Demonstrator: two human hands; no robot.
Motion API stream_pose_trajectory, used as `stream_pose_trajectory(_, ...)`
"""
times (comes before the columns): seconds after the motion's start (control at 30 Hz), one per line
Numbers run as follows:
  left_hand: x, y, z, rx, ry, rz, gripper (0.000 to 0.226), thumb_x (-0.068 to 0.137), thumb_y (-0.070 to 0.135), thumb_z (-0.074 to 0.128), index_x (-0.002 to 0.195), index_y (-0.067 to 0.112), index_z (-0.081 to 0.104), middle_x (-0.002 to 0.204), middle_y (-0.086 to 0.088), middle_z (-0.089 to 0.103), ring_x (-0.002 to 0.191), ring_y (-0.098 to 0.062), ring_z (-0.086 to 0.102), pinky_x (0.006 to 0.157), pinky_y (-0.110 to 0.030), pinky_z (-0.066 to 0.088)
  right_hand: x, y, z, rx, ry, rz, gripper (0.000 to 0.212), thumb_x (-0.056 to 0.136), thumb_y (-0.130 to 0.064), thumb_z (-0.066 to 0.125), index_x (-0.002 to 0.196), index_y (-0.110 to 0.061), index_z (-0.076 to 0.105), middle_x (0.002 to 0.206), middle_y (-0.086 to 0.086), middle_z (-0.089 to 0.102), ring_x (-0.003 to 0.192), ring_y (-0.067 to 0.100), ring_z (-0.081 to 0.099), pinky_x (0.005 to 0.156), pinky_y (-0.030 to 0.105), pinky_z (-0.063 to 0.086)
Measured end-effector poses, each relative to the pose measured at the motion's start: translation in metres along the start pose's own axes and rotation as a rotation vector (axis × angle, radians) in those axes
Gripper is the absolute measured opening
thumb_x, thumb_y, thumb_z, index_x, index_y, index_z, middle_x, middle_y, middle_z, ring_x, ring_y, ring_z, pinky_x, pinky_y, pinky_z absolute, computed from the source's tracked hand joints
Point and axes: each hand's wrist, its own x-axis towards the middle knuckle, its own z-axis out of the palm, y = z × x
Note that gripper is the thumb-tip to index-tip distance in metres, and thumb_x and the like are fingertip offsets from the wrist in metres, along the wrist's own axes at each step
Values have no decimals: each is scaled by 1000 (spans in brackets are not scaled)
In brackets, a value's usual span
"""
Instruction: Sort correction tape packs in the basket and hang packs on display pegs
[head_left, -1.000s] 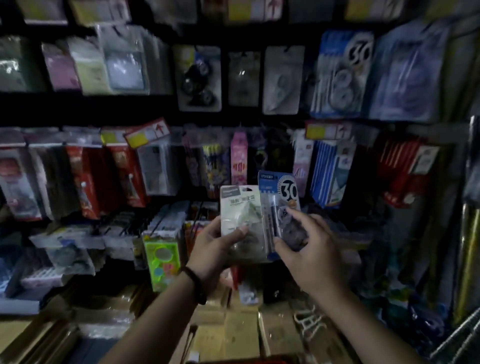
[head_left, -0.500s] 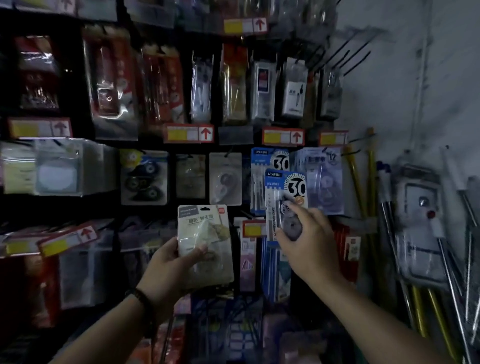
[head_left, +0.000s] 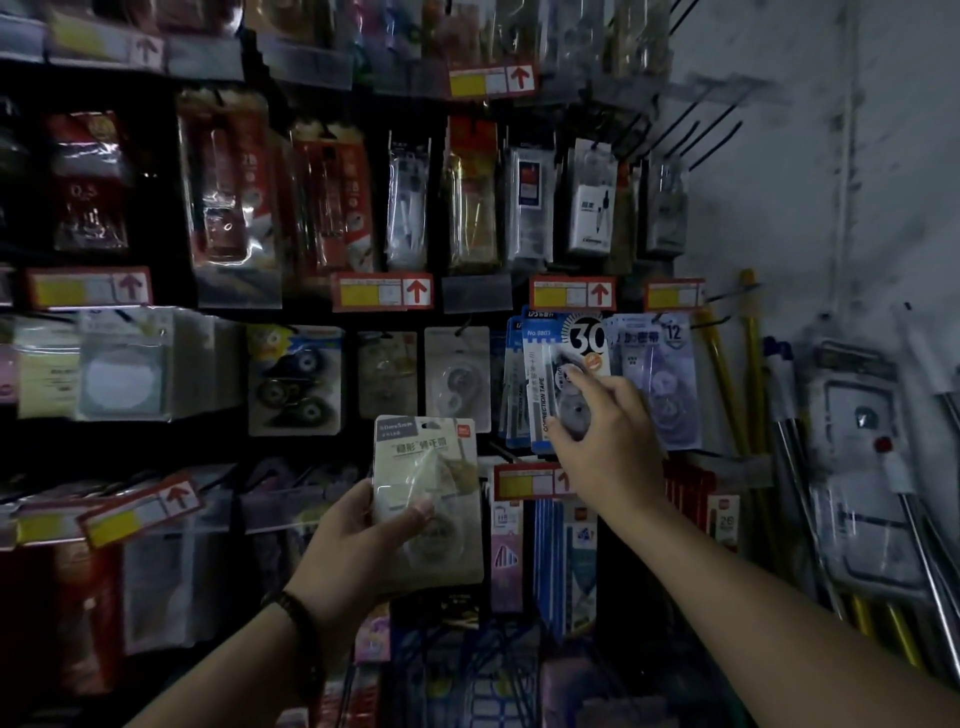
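Observation:
My right hand grips a blue-and-white correction tape pack marked "30" and holds it up against identical packs hanging on a peg in the display wall. My left hand holds a beige correction tape pack lower and to the left, thumb across its clear blister. A pale purple pack marked "12" hangs just right of the blue pack. The basket is out of sight.
Dim display wall full of hanging stationery packs with red-and-yellow price tags. White blister packs hang left of the blue ones. Bare black pegs stick out at upper right. Yellow poles and metal rods stand by the grey wall.
The view swung up and right along the display wall. My right hand lifted the blue pack up to the matching hanging packs. My left hand kept hold of the beige pack.

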Motion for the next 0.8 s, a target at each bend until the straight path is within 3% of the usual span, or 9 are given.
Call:
stream_pose_trajectory(0.13,3,5,0,14,15,28,26,100,7,68,126,11,68,113,-14,82,101,-35,81,75,-46,66,7,-2,3,-9,-65,17,62,94,-35,74,153,-27,54,129,-1,50,124,20,48,80,26,42)
stream_pose_trajectory(0.4,18,14,4,7,43,29,28,101,3,66,128,7,67,116,-18,80,106,-39,79,85,-55,64,22,-9,14,-58,-171,65,58,93,-31,76,147,-28,56,136,4,54,124,25,54,91,33,53)
stream_pose_trajectory(0.57,21,27,11,55,32,61,28,99,5,70,127,12,69,118,-13,81,107,-35,79,94,-61,63,12,-28,13,-36,-138,127,38,96,-38,69,131,-25,61,125,-2,50,111,19,53,79,30,50)
stream_pose_trajectory(0.67,22,33,17,75,23,77,29,97,6,73,125,14,71,116,-10,82,105,-32,80,93,-58,64,-9,-52,2,153,-40,-31,23,99,-40,61,118,-27,60,113,-9,47,96,12,55,68,23,44)
stream_pose_trajectory(0.8,19,32,21,70,23,54,26,99,4,71,123,15,72,113,-11,82,103,-34,80,91,-57,65,-45,-77,-7,203,-167,-193,52,93,-60,52,136,-32,52,121,-11,48,101,10,57,70,25,51)
